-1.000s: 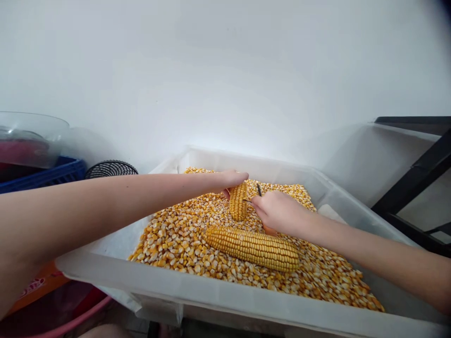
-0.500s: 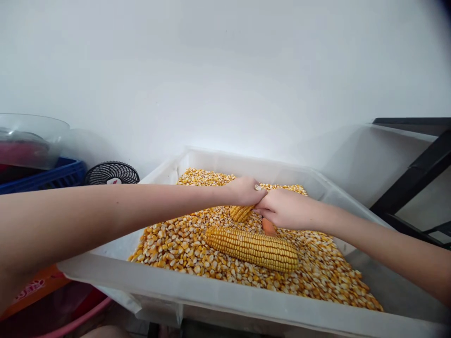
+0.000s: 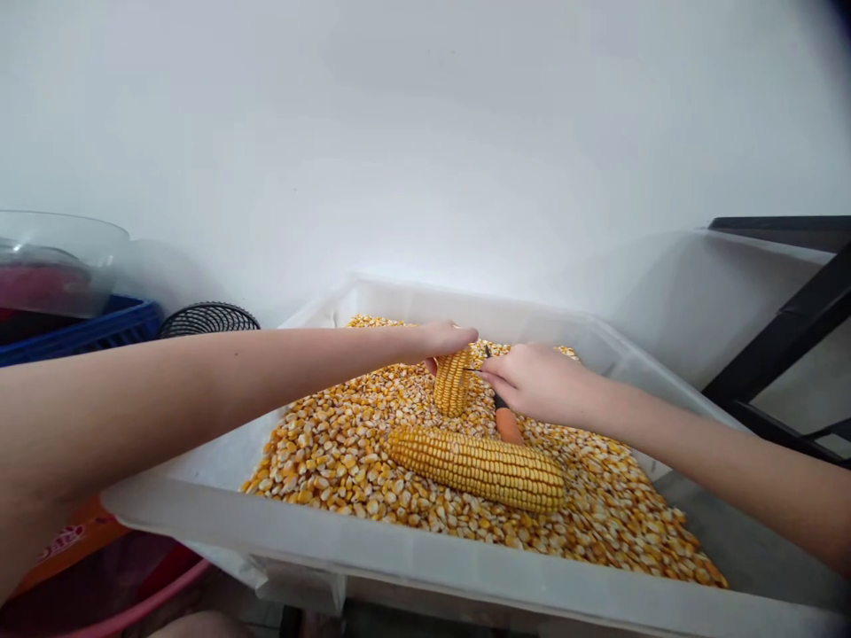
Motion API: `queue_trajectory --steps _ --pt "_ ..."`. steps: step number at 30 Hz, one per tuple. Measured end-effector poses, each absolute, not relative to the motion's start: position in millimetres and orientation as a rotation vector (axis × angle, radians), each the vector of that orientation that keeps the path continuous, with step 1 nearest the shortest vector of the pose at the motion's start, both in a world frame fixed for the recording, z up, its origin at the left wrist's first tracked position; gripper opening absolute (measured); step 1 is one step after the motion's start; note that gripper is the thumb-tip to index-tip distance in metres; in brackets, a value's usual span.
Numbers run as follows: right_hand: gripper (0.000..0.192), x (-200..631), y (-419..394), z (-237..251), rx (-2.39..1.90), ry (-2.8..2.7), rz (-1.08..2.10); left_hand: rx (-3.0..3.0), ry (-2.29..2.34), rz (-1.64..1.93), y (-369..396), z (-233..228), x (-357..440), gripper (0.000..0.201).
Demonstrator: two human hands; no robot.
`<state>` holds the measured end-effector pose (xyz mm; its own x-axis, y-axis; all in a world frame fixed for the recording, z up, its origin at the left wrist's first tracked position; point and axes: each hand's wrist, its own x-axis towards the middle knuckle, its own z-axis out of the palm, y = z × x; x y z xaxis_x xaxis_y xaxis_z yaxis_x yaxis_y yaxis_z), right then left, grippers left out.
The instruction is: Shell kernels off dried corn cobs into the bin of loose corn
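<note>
My left hand (image 3: 448,338) is closed around the upper end of an ear of corn (image 3: 452,385), which stands nearly upright over the loose kernels. My right hand (image 3: 525,381) pinches a thin dark metal tool (image 3: 473,370) whose tip meets the side of that ear; its exact kind is hidden by the fingers. Under the right hand, an orange-handled tool (image 3: 509,427) with a dark shaft rests on the kernels, partly covered. Closer to me, a whole ear of corn (image 3: 475,467) lies across the kernels (image 3: 346,461).
A translucent plastic bin (image 3: 399,538) surrounds the kernels, with a white wall (image 3: 425,159) behind it. To the left are a black fan (image 3: 209,317), a blue basket (image 3: 126,323) and a clear bowl (image 3: 66,232). A black frame (image 3: 777,328) stands right; a pink basin (image 3: 160,598) sits below left.
The ear in my left hand has tilted more upright, showing more of its kernels. My hands have drawn slightly apart, exposing the thin metal tool. The lying ear and orange-handled tool have stayed put.
</note>
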<state>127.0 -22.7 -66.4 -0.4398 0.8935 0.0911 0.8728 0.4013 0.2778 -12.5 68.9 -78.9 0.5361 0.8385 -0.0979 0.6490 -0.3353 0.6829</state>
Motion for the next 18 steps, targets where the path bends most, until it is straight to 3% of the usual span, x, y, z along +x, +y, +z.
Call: queue_trajectory --steps 9,18 --pt "0.027 112 -30 -85 1.791 2.507 0.546 1.983 1.313 0.376 69 -82 -11 0.035" --pt "0.03 129 -29 -66 1.546 2.621 0.144 2.557 1.139 0.459 36 -78 -4 0.033"
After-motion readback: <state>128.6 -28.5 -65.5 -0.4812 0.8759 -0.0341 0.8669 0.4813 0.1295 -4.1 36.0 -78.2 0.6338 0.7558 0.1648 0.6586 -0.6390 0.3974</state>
